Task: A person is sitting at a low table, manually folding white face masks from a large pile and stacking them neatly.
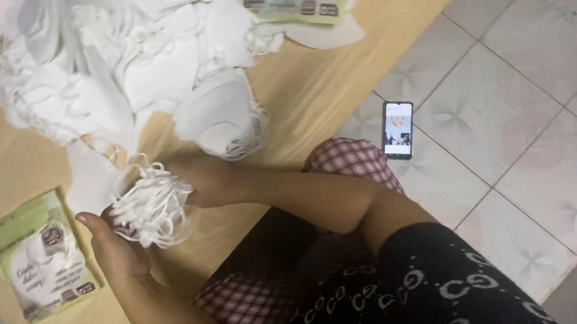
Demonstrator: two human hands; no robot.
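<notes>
Both hands in a closed grip on one bundle of white masks (pixel 154 206), tangled ear loops out: left hand (pixel 115 248) cups it from below, right hand (pixel 201 182) clamps the far end. I see it held just above the wooden surface (pixel 309 88), near the mask pile (pixel 120 58). Risk, as I judge it: loops snag, bundle fans apart, masks drop off the surface edge by the green packet (pixel 41 256).

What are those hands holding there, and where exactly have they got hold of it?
Both hands hold a stack of white face masks. The left hand cups it from below; the right hand grips its far side, among the elastic loops.
</notes>
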